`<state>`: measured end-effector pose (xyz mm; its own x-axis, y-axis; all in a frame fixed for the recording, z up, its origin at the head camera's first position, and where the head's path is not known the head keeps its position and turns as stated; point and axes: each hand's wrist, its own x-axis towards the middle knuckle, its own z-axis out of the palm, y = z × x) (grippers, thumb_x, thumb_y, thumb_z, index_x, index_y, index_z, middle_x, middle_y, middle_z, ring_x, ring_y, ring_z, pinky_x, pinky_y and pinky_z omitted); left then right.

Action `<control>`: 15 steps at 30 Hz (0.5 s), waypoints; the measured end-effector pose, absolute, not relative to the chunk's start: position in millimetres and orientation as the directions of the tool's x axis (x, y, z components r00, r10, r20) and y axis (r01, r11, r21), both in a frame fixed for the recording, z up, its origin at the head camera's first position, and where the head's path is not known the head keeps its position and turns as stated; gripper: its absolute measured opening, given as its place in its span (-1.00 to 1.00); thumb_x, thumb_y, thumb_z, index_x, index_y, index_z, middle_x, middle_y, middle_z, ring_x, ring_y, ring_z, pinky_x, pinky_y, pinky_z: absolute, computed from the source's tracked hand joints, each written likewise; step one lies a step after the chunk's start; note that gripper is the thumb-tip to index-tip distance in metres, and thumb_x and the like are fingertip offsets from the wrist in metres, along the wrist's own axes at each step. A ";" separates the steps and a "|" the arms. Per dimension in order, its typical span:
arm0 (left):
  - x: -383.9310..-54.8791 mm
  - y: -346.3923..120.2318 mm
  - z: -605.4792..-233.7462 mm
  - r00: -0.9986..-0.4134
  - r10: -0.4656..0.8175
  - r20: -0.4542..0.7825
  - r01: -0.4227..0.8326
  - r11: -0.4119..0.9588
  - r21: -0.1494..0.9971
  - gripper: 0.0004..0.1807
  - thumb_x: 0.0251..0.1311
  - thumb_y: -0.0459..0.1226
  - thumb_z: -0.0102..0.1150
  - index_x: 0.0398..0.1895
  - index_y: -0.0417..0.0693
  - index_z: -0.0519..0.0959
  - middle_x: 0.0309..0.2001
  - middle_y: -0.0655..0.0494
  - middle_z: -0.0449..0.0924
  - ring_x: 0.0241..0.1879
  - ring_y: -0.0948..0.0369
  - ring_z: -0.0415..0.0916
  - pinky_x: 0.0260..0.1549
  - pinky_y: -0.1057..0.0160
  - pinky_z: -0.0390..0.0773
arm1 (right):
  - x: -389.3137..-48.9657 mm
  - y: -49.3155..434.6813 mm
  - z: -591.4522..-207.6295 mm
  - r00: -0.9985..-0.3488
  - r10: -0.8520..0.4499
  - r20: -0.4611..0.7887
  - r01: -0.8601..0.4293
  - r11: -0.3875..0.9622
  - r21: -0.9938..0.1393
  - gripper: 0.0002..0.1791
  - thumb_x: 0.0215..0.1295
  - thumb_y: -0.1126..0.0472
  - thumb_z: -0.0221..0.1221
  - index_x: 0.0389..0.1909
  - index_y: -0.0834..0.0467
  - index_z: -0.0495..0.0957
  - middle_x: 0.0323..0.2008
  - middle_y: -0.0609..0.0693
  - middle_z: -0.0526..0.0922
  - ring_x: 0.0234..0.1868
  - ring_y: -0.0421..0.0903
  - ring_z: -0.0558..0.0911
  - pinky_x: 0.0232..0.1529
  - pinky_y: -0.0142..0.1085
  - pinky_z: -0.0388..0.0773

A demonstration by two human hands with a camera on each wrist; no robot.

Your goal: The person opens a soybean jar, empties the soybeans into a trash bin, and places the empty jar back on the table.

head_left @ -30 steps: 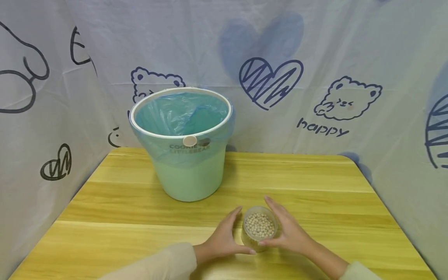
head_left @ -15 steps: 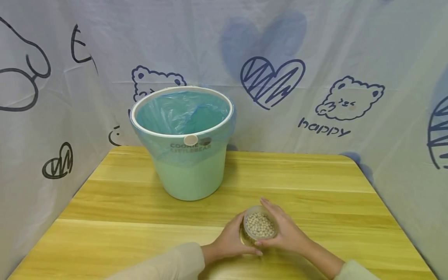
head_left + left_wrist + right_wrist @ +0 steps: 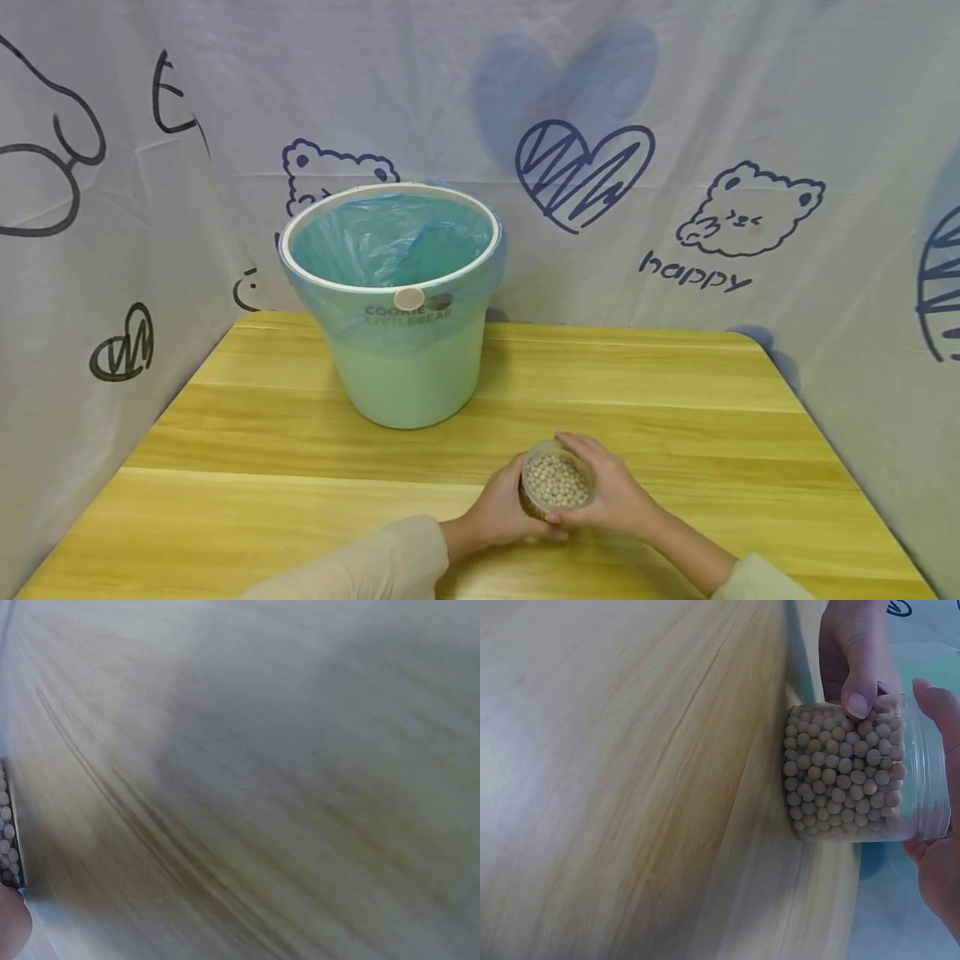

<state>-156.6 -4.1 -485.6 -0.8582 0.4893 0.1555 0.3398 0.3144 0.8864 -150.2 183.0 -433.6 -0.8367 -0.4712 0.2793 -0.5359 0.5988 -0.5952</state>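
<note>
A clear, lidless jar [image 3: 529,503] of small pale round beads [image 3: 558,482] stands upright near the table's front. My left hand [image 3: 501,507] holds its left side low down, thumb across the front. My right hand [image 3: 617,493] grips the right side near the rim. In the right wrist view, the left thumb [image 3: 859,694] presses the wall of the jar [image 3: 924,791] over the beads, and my right hand [image 3: 939,881] is around the mouth end. Only a sliver of beads [image 3: 7,825] and a fingertip show in the left wrist view. Whether the jar's base touches the table cannot be told.
A pale green bin [image 3: 408,383] with a white rim and a bluish plastic liner [image 3: 360,242] stands behind and left of the jar on the wood-grain table [image 3: 660,375]. A printed white curtain [image 3: 450,100] surrounds the table's back and sides.
The left hand moved right from beside the jar and took hold of it, its thumb closing across the front. The right fingers drew in around the rim. The bin stayed put.
</note>
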 end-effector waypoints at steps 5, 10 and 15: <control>-156.0 -4.3 -480.7 -0.868 0.478 0.134 0.325 0.343 0.882 0.05 -0.32 -0.06 0.53 0.31 -0.10 0.19 0.19 0.04 0.42 0.16 0.15 0.40 0.21 0.17 0.41 | -149.8 182.3 -429.3 -0.841 -0.469 0.271 -0.529 0.604 -0.596 0.05 -0.29 -0.08 0.47 0.22 0.39 0.28 0.16 0.35 0.42 0.12 0.32 0.44 0.05 0.22 0.45; -157.7 -5.1 -475.4 -0.861 0.485 0.150 0.327 0.304 0.895 0.01 -0.29 -0.07 0.52 0.31 -0.06 0.21 0.18 0.08 0.42 0.16 0.17 0.40 0.20 0.20 0.41 | -150.7 182.3 -421.5 -0.848 -0.467 0.250 -0.512 0.603 -0.612 0.03 -0.28 -0.04 0.48 0.22 0.38 0.28 0.17 0.35 0.40 0.14 0.34 0.42 0.05 0.22 0.44; -160.5 -5.7 -469.3 -0.856 0.480 0.192 0.342 0.247 0.907 -0.04 -0.25 -0.11 0.51 0.30 -0.01 0.22 0.17 0.10 0.43 0.14 0.16 0.41 0.17 0.24 0.43 | -153.0 181.7 -409.9 -0.840 -0.480 0.252 -0.521 0.585 -0.621 0.00 -0.24 0.01 0.48 0.22 0.39 0.28 0.17 0.35 0.40 0.13 0.33 0.43 0.05 0.19 0.46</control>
<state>-160.5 -5.7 -469.3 -0.8561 0.4799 0.1919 0.3418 0.2472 0.9067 -153.0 181.7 -409.9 -0.8401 -0.4804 0.2518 -0.5209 0.5853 -0.6214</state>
